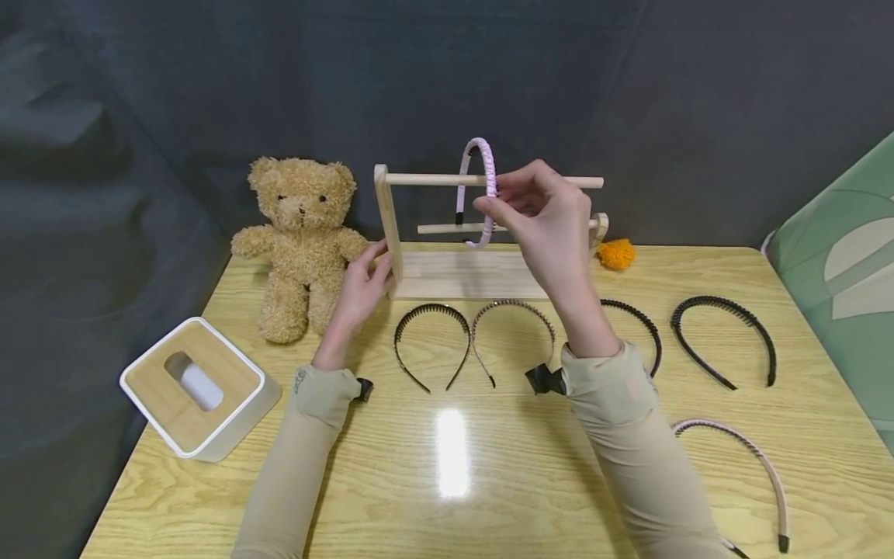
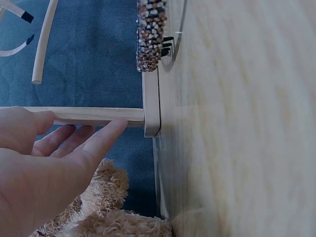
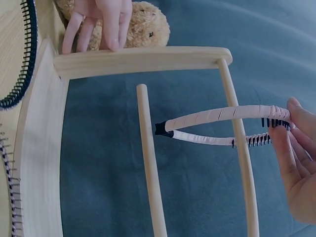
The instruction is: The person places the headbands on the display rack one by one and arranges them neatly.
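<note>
My right hand (image 1: 552, 217) pinches a pale pink wrapped headband (image 1: 489, 167) between thumb and fingers. In the right wrist view, the headband (image 3: 217, 116) straddles the upper rod of a wooden rack (image 3: 143, 61), its black tips close to the lower rod; black comb teeth line its inside. My left hand (image 1: 363, 286) touches the outer side of the rack's left upright (image 1: 388, 217) with fairly straight fingers, as the left wrist view also shows for that hand (image 2: 54, 158). A teddy bear (image 1: 300, 233) sits just left of it.
Before the rack lie a black toothed headband (image 1: 431, 307), a beaded one (image 1: 513, 303) and more black ones (image 1: 726, 301). A pink headband (image 1: 768, 466) lies front right. A white box with a wooden lid (image 1: 244, 415) stands at left, an orange pompom (image 1: 616, 254) behind right.
</note>
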`<state>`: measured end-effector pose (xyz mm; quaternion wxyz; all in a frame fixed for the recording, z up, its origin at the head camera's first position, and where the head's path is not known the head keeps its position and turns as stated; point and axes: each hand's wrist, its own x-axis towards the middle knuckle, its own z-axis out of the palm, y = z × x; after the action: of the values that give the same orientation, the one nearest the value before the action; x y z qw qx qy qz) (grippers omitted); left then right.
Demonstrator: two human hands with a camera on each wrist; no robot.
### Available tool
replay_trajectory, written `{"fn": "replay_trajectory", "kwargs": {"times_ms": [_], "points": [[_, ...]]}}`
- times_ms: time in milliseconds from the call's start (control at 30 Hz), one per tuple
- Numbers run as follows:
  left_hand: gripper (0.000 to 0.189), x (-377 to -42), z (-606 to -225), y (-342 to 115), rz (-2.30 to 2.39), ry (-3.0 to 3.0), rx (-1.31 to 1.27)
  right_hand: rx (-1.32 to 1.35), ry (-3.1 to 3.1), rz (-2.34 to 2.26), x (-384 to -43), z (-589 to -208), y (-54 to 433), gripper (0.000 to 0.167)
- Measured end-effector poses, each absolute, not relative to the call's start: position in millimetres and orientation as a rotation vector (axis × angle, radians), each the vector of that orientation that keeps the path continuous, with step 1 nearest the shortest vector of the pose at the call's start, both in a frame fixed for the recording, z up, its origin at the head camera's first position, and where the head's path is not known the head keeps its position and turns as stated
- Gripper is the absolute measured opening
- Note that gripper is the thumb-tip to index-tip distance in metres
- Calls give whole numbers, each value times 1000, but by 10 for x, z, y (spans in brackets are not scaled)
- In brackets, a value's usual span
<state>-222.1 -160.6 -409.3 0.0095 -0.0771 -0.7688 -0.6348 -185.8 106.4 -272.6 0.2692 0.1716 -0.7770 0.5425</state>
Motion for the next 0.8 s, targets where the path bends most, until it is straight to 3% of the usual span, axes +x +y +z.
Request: {"fn": "replay_trajectory", "kwargs": {"times_ms": [800], "points": [[45,-2224,-4088,-1586,-1959,-2399,-233,534,-2051,1512,-2008,-2834,646,26]]}}
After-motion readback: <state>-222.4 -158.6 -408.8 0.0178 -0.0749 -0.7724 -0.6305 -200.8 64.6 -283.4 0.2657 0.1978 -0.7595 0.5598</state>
